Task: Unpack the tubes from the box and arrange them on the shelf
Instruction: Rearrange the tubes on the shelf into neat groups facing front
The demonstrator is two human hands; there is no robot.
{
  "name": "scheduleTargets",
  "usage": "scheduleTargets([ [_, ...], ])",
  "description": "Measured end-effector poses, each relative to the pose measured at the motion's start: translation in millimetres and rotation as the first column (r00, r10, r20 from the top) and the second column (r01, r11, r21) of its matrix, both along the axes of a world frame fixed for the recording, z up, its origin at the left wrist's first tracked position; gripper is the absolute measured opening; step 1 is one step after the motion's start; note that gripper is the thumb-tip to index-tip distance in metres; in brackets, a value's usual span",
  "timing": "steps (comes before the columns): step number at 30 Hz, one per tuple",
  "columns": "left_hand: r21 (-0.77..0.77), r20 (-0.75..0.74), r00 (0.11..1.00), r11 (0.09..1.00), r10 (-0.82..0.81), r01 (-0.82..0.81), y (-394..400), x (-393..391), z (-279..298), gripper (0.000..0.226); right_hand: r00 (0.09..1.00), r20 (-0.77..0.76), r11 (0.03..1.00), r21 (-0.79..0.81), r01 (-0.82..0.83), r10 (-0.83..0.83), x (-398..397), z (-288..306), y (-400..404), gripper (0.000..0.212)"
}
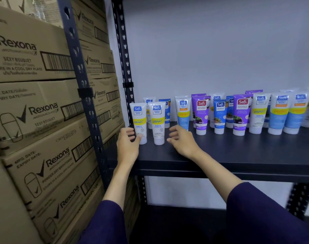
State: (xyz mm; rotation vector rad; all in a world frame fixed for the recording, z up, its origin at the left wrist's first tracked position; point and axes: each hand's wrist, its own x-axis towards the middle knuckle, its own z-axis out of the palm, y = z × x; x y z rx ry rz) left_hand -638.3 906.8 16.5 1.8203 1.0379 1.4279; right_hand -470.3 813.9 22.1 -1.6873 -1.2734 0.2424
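Two white Safi tubes with yellow bands stand upright, caps down, at the left front of the dark shelf (220, 154): the left tube (139, 120) and the right tube (158, 122). My left hand (128, 145) sits at the left tube's base, fingertips touching or almost touching its cap. My right hand (182, 140) hovers just right of the right tube, fingers loosely curled, holding nothing. Behind stand several more tubes, white (182, 111), purple (201, 114) and blue (220, 115), in a row running right. No box of tubes is in view.
Stacked brown Rexona cartons (35, 106) fill the rack on the left, behind a dark perforated upright (86, 95). A grey wall (212, 50) backs the shelf. Bare shelf surface lies in front of the tube row, from the middle to the right.
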Motion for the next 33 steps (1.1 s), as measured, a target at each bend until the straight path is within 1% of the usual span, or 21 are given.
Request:
scheduleTargets([
  [3,0.053,0.084,0.995,0.998,-0.046,0.042,-23,8,2,0.021,0.998,-0.033,0.994,0.099,0.054,-0.051,6,3,-15,0.029],
  [6,0.099,0.116,0.988,0.991,-0.106,0.094,-45,25,6,0.016,0.993,-0.073,0.983,0.152,0.1,-0.09,12,5,-30,0.024],
  [8,0.101,0.129,0.979,0.985,-0.156,0.143,-59,40,10,0.014,0.988,-0.091,0.971,0.197,0.139,-0.123,19,6,-38,0.021],
  [10,0.112,0.114,0.971,0.974,-0.208,0.196,-70,57,13,0.012,0.983,-0.082,0.954,0.239,0.179,-0.164,26,7,-46,0.02],
  [12,0.13,0.064,0.964,0.96,-0.259,0.249,-76,74,14,0.013,0.977,-0.061,0.942,0.259,0.215,-0.206,36,8,-51,0.02],
  [15,0.116,-0.028,0.951,0.944,-0.307,0.308,-76,101,13,0.021,0.959,-0.033,0.916,0.286,0.28,-0.283,53,8,-56,0.022],
  [17,0.095,-0.105,0.946,0.944,-0.306,0.316,-70,120,12,0.035,0.942,-0.038,0.897,0.294,0.329,-0.333,65,7,-55,0.026],
  [19,0.064,-0.163,0.942,0.95,-0.292,0.305,-63,137,12,0.052,0.938,-0.054,0.897,0.28,0.343,-0.342,77,3,-50,0.035],
  [22,0.05,-0.205,0.943,0.959,-0.264,0.279,-54,157,14,0.073,0.946,-0.062,0.907,0.269,0.324,-0.32,90,1,-38,0.051],
  [24,0.045,-0.213,0.94,0.959,-0.266,0.281,-47,165,16,0.084,0.956,-0.065,0.912,0.29,0.291,-0.285,96,1,-29,0.061],
  [28,0.095,-0.181,0.939,0.946,-0.291,0.311,-27,175,20,0.098,0.97,-0.044,0.913,0.329,0.239,-0.238,102,5,-13,0.078],
  [33,0.095,-0.173,0.924,0.928,-0.342,0.361,-17,178,14,0.099,0.97,0.033,0.922,0.32,0.219,-0.242,104,4,3,0.094],
])
